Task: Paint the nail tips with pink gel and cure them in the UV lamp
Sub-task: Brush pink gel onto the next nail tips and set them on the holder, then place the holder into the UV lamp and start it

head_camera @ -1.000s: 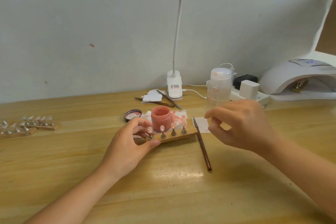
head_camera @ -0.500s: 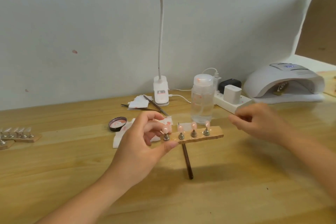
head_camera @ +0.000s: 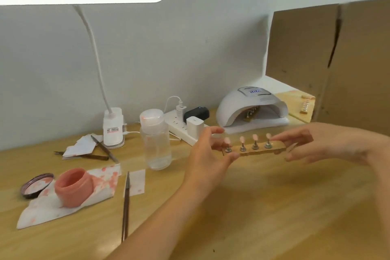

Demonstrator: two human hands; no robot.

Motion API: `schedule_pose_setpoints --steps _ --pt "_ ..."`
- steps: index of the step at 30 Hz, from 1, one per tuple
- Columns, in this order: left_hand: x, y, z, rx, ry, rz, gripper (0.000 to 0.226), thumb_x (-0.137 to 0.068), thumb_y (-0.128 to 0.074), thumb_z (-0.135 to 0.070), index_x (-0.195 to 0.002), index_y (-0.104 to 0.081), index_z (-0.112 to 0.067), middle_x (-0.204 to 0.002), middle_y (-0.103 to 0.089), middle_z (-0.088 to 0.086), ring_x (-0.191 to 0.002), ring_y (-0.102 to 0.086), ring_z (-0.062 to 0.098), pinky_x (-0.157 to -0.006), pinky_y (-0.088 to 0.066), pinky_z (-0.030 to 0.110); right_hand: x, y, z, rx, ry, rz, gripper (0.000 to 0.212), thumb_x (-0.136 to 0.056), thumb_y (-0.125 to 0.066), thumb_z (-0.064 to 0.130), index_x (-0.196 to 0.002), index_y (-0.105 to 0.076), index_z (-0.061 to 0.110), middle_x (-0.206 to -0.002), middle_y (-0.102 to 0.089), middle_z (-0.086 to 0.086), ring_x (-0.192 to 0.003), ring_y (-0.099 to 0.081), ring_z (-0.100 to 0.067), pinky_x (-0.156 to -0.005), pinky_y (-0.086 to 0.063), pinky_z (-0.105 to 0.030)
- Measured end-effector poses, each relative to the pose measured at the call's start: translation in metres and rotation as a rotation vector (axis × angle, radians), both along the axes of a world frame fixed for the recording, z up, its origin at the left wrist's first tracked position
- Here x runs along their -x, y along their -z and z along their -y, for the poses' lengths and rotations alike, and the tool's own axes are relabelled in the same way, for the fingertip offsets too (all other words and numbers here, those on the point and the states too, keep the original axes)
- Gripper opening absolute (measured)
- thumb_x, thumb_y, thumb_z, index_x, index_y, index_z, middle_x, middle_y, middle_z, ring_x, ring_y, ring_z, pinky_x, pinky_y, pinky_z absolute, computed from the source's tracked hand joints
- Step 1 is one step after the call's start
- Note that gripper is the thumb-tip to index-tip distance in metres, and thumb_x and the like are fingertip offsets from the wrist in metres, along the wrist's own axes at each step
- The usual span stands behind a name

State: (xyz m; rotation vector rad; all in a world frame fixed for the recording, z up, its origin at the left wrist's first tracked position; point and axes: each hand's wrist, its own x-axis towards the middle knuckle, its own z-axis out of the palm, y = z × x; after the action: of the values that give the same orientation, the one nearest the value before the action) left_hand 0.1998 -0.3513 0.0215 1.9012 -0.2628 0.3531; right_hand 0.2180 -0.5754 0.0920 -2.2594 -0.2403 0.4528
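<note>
A wooden strip [head_camera: 258, 151] carrying several pink-painted nail tips [head_camera: 242, 139] on metal stands hangs above the desk. My left hand [head_camera: 207, 154] pinches its left end between thumb and fingers. My right hand [head_camera: 304, 143] takes its right end, fingers above and thumb below. Behind them the white UV lamp [head_camera: 252, 107] stands with its mouth facing me and another strip inside. The open pink gel jar [head_camera: 73, 187] sits on a stained tissue at the left, its lid [head_camera: 35, 183] beside it. A brush [head_camera: 126, 205] lies on the desk.
A clear bottle [head_camera: 155, 139], a power strip with chargers [head_camera: 185, 125] and the desk lamp base [head_camera: 113, 127] stand along the wall. Tools and paper scraps [head_camera: 84, 148] lie at the back left. A cardboard box [head_camera: 329, 55] rises at the right, with another nail strip [head_camera: 306, 107] beside it.
My left hand has carried the strip of nail tips rightward, toward the UV lamp. My right hand has come in and taken the strip's right end. The view has swung right.
</note>
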Motion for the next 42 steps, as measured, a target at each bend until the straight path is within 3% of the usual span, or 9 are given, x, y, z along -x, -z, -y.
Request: schedule_pose_setpoints --steps 6,12,17,24,29,33,36,39,42 --pt "-0.044 -0.003 0.028 0.033 0.067 -0.031 0.046 -0.074 -0.074 -0.015 -0.105 -0.045 -0.032 -0.09 -0.064 -0.011 -0.087 -0.058 -0.002 -0.074 -0.04 0.009 -0.02 0.02 0.017 -0.114 0.136 0.098 0.014 -0.075 -0.075 0.014 -0.081 -0.067 0.025 -0.062 -0.07 0.012 -0.057 -0.064 0.003 -0.052 -0.046 -0.008" --pt "-0.079 0.004 0.057 0.351 -0.104 -0.165 0.035 -0.079 -0.07 -0.011 -0.105 -0.048 -0.02 -0.094 -0.058 -0.006 -0.08 -0.056 -0.003 -0.063 -0.045 0.004 -0.042 0.057 0.022 -0.22 0.333 0.256 0.008 -0.073 -0.076 0.025 -0.08 -0.071 0.027 -0.062 -0.07 0.008 -0.052 -0.061 0.001 -0.05 -0.041 -0.01" --pt "-0.094 0.015 0.085 0.403 -0.137 -0.279 0.013 -0.089 -0.055 -0.009 -0.1 -0.053 -0.016 -0.097 -0.061 0.004 -0.094 -0.06 0.018 -0.083 -0.052 0.037 -0.05 0.076 0.015 -0.158 0.501 0.401 0.022 -0.076 -0.075 0.028 -0.061 -0.062 0.037 -0.048 -0.061 0.007 -0.049 -0.053 -0.004 -0.043 -0.034 -0.007" --pt "-0.099 0.018 0.082 0.452 -0.147 -0.184 0.026 -0.088 -0.047 -0.002 -0.084 -0.052 -0.027 -0.083 -0.061 0.001 -0.06 -0.06 -0.004 -0.046 -0.048 0.015 -0.075 0.091 -0.001 -0.086 0.542 0.527 0.026 -0.077 -0.072 0.029 -0.053 -0.064 0.027 -0.044 -0.041 0.005 -0.047 -0.034 -0.01 -0.045 -0.029 -0.019" --pt "-0.102 0.02 0.076 0.344 -0.174 -0.092 0.025 -0.087 -0.048 -0.001 -0.089 -0.053 -0.025 -0.091 -0.06 -0.004 -0.075 -0.056 0.0 -0.065 -0.051 0.02 -0.096 0.092 -0.019 0.028 0.547 0.567 0.042 -0.078 -0.069 0.033 -0.046 -0.046 0.02 -0.037 -0.037 0.006 -0.044 -0.033 -0.009 -0.046 -0.023 -0.023" --pt "-0.104 0.022 0.075 0.257 -0.168 -0.028 0.038 -0.083 -0.047 0.005 -0.105 -0.045 -0.027 -0.103 -0.046 -0.022 -0.093 -0.045 -0.018 -0.066 -0.035 -0.001 -0.111 0.09 -0.035 0.112 0.556 0.561 0.018 -0.079 -0.069 0.037 -0.08 -0.066 0.019 -0.064 -0.056 0.008 -0.076 -0.06 -0.018 -0.057 -0.037 -0.026" --pt "-0.107 0.024 0.072 0.221 -0.094 -0.053 0.053 -0.083 -0.045 0.005 -0.125 -0.037 -0.026 -0.113 -0.039 -0.024 -0.093 -0.033 -0.033 -0.068 -0.031 -0.005 -0.123 0.091 -0.045 0.195 0.546 0.603 0.029 -0.081 -0.063 0.039 -0.063 -0.054 0.018 -0.055 -0.052 0.005 -0.064 -0.053 -0.021 -0.044 -0.027 -0.024" --pt "-0.107 0.026 0.072 0.173 -0.04 -0.096 0.067 -0.082 -0.042 0.006 -0.138 -0.025 -0.025 -0.136 -0.034 -0.015 -0.118 -0.043 -0.004 -0.082 -0.038 0.005 -0.135 0.091 -0.053 0.263 0.561 0.637 0.04 -0.079 -0.059 0.036 -0.053 -0.035 0.017 -0.051 -0.039 0.003 -0.057 -0.041 -0.022 -0.042 -0.021 -0.025" --pt "-0.105 0.027 0.074 0.164 -0.004 -0.125 0.071 -0.082 -0.042 0.005 -0.141 -0.02 -0.027 -0.147 -0.027 -0.009 -0.125 -0.042 0.032 -0.101 -0.04 0.036 -0.144 0.091 -0.057 0.325 0.551 0.653 0.037 -0.078 -0.057 0.034 -0.056 -0.032 0.017 -0.055 -0.037 0.005 -0.06 -0.043 -0.022 -0.043 -0.02 -0.026"
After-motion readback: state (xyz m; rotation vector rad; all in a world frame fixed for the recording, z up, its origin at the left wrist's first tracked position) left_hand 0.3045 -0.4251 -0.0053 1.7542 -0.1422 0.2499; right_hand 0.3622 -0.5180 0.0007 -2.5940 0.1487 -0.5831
